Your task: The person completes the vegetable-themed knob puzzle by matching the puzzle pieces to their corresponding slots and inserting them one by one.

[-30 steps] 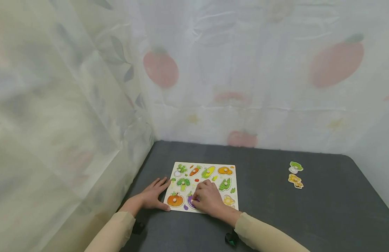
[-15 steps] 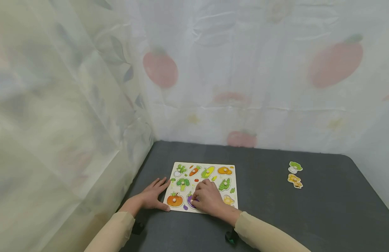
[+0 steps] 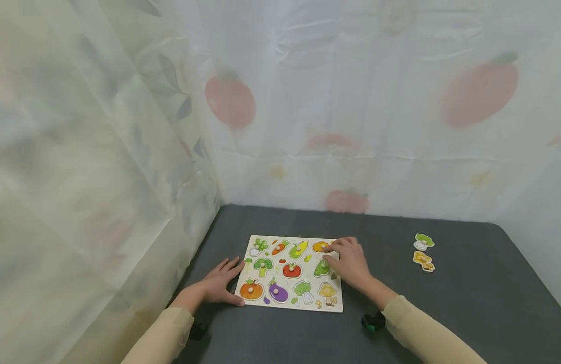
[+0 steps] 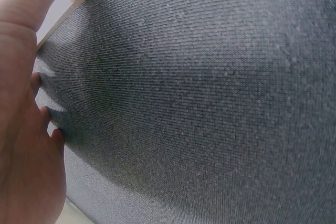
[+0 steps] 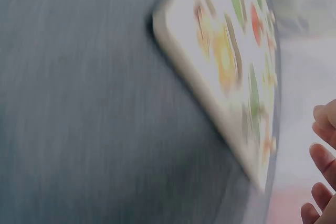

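Note:
A white vegetable knob puzzle board (image 3: 335,308) lies on the dark table. My left hand (image 3: 218,285) rests at its left edge, fingers spread and thumb at the near corner. My right hand (image 3: 351,264) is over the board's right edge with bent fingers and nothing in them, near the green pea piece (image 3: 322,268). In the right wrist view its fingers (image 5: 324,163) stand apart. The eggplant piece (image 3: 278,292) and the tomato piece (image 3: 292,271) sit in the board with knobs. The bok choy picture (image 3: 304,291) and mushroom picture (image 3: 328,293) show no knobs.
A loose bok choy piece (image 3: 423,241) and a loose mushroom piece (image 3: 423,261) lie close together on the dark table (image 3: 471,298), to the right of the board. Printed curtains (image 3: 280,101) stand behind the table and along its left side.
My right hand has let go of the eggplant piece's knob and moved right and away from me, uncovering the tomato piece and bok choy picture. The left hand stays where it was.

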